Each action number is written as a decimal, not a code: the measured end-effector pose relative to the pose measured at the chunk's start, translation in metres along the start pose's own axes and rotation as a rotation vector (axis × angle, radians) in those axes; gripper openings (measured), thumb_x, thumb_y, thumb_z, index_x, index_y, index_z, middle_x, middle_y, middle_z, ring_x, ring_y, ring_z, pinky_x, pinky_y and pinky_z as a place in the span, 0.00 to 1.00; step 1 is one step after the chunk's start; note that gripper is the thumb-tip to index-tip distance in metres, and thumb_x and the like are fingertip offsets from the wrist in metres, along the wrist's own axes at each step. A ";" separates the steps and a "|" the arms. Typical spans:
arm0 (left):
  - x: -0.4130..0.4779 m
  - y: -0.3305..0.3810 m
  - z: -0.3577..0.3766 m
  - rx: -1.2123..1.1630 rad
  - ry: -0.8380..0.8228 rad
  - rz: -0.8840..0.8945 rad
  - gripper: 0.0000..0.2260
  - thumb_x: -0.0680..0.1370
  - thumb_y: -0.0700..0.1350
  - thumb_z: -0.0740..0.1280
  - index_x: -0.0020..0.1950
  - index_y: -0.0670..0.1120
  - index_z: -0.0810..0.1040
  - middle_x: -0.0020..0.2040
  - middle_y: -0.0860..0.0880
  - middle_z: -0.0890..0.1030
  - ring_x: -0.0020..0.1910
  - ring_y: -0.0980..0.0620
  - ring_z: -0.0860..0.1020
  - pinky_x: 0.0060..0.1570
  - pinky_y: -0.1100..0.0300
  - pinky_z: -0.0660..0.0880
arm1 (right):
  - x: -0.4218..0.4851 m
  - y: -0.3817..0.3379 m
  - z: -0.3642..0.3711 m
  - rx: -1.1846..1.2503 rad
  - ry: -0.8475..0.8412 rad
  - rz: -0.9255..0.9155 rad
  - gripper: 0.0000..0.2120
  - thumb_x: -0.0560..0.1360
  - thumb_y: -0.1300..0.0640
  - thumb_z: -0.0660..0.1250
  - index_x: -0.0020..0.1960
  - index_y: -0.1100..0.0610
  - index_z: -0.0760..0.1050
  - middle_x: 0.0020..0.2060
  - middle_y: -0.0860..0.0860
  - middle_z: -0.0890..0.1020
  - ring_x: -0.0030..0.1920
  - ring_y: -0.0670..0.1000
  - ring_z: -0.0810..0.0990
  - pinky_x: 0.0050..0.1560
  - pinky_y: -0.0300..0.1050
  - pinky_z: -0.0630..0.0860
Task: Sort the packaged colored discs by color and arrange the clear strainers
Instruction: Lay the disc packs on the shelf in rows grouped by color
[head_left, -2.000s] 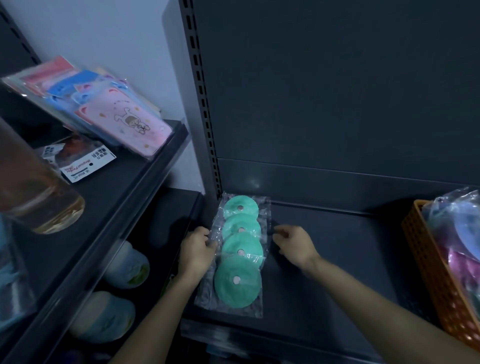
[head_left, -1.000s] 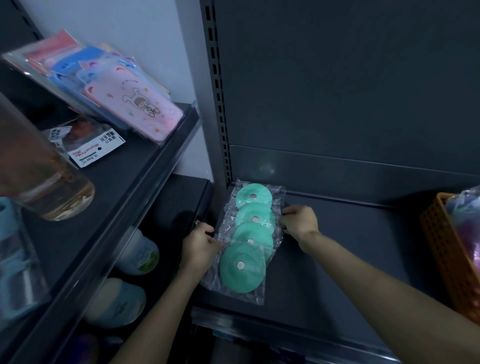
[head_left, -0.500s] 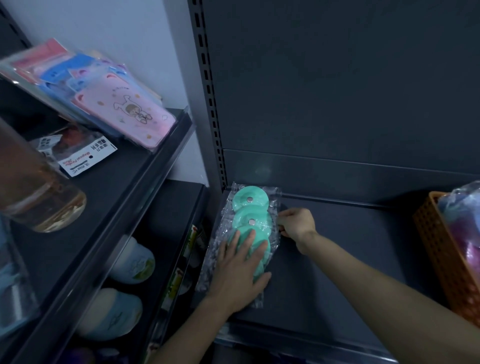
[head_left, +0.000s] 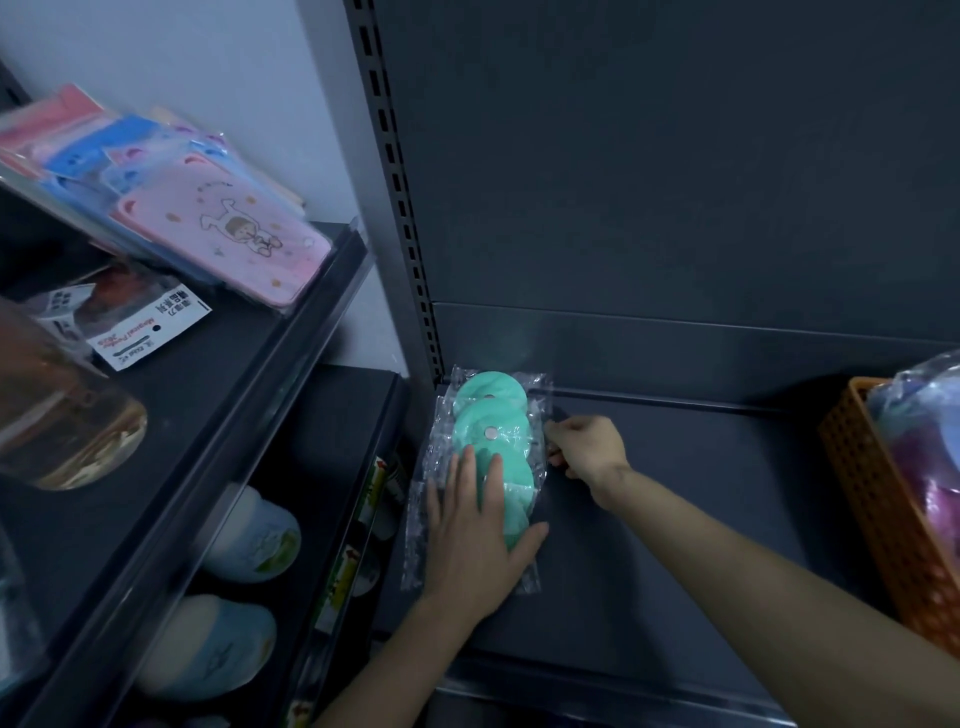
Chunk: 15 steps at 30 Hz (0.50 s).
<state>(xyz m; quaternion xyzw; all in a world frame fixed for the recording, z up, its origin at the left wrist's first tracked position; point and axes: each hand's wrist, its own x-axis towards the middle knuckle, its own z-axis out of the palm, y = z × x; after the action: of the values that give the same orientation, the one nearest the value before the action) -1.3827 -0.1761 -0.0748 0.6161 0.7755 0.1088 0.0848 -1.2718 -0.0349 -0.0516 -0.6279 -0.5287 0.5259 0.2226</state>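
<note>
A row of teal discs (head_left: 491, 415) in clear plastic packs lies at the back left corner of the dark shelf (head_left: 675, 519), overlapping one another. My left hand (head_left: 478, 535) lies flat on the nearest discs, fingers spread and pressing down. My right hand (head_left: 587, 447) is at the packs' right edge, fingers curled against the plastic. More packaged discs (head_left: 930, 467), purple and bluish, sit in an orange basket at the right.
The orange basket (head_left: 872, 499) stands at the shelf's right end. A neighbouring rack at the left holds pink and blue packaged pads (head_left: 223, 228), a labelled pack (head_left: 145, 322) and a clear container (head_left: 57, 415). Pale rounded items (head_left: 244, 540) sit on its lower shelf.
My left hand moved from the packs' left edge onto the top of the discs and now lies flat on them. My right hand stayed at the right edge. The discs sit closer to the back corner.
</note>
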 end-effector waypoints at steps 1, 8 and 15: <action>-0.004 -0.002 -0.001 -0.002 0.007 -0.012 0.40 0.72 0.70 0.47 0.77 0.50 0.42 0.78 0.45 0.39 0.75 0.49 0.34 0.71 0.47 0.33 | -0.003 0.001 -0.002 -0.018 -0.024 -0.012 0.08 0.73 0.54 0.68 0.38 0.58 0.77 0.32 0.53 0.81 0.27 0.46 0.76 0.24 0.37 0.69; -0.016 -0.013 0.003 0.015 -0.044 0.024 0.42 0.71 0.71 0.49 0.76 0.50 0.40 0.77 0.46 0.35 0.73 0.51 0.30 0.71 0.50 0.33 | -0.025 0.017 -0.008 -0.041 -0.211 0.000 0.24 0.68 0.57 0.76 0.59 0.55 0.68 0.33 0.53 0.82 0.27 0.46 0.77 0.24 0.38 0.72; -0.013 -0.016 0.002 -0.020 -0.036 0.182 0.42 0.72 0.71 0.50 0.77 0.49 0.39 0.77 0.50 0.35 0.74 0.55 0.32 0.71 0.59 0.36 | -0.029 0.018 -0.003 -0.019 -0.141 0.004 0.13 0.69 0.65 0.72 0.50 0.60 0.72 0.30 0.57 0.81 0.28 0.51 0.78 0.33 0.46 0.77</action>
<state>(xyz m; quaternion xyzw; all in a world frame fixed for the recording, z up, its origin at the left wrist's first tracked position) -1.3940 -0.1922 -0.0811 0.6851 0.7135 0.1126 0.0948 -1.2580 -0.0664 -0.0527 -0.5925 -0.5466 0.5644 0.1779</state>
